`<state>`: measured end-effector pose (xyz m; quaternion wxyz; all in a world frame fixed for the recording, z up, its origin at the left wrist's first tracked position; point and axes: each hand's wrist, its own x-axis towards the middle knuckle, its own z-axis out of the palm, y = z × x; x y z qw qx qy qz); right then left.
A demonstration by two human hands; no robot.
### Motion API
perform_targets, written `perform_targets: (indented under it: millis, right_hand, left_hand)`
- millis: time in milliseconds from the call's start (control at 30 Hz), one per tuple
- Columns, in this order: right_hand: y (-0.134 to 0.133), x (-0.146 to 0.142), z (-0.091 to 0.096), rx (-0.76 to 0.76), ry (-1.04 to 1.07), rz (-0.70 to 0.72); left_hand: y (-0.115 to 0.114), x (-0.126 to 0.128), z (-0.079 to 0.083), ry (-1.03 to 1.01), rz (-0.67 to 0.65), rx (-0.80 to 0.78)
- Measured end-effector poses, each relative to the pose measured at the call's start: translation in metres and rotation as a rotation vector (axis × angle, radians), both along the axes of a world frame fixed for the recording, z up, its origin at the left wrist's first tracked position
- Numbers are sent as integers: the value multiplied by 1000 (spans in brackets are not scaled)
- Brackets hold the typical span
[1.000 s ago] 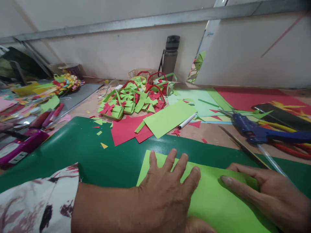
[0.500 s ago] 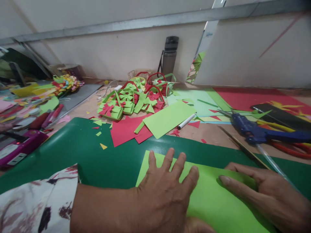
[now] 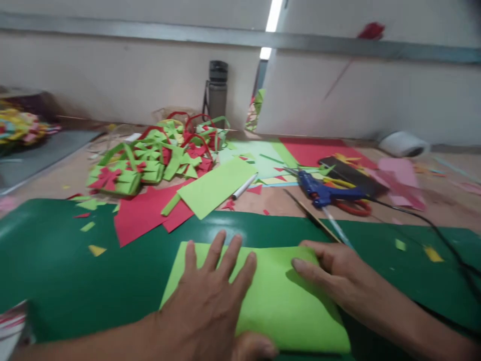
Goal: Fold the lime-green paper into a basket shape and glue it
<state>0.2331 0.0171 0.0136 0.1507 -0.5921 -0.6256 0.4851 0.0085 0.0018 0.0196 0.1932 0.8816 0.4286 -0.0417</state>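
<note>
A light green sheet of paper (image 3: 285,301) lies on the dark green mat in front of me. My left hand (image 3: 214,296) rests flat on its left part, fingers spread. At the right edge, my right hand (image 3: 334,271) pinches the paper, thumb on top and fingers beneath. Beyond the sheet are a smaller light green piece (image 3: 218,188), red paper (image 3: 146,213) under it, and a white marker (image 3: 245,186). A blue glue gun (image 3: 323,193) lies farther right, beside a thin pointed tool (image 3: 311,215) and red-handled scissors (image 3: 353,208).
Small green and red paper baskets (image 3: 150,160) cluster at the back left, before a dark bottle (image 3: 218,90). The green mat (image 3: 112,281) carries paper scraps. A black cable (image 3: 424,218) crosses at right. Pink paper (image 3: 402,180) and a white roll (image 3: 404,144) sit back right.
The view has swung to the right, bringing the white roll, pink paper and cable into sight. Both hands keep their places on the green sheet.
</note>
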Motion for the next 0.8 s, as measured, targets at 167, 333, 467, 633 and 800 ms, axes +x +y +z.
perform_targets:
  millis: [167, 333, 467, 633, 800]
  right_hand:
    - [-5, 8, 2, -76, -10, -52]
    - [-8, 12, -1, 10, -120, 12]
    - [-10, 13, -2, 111, -184, 49]
    - [-9, 14, 0, 219, -277, 82]
    - [-7, 12, 1, 280, -454, 114]
  left_hand:
    - [-3, -4, -14, 45, -74, 147]
    - [-6, -4, -26, 105, -92, 267]
    - [-9, 0, -29, 103, -63, 340]
    - [-10, -2, -34, 67, -60, 367]
    - [-10, -2, -37, 44, -47, 394]
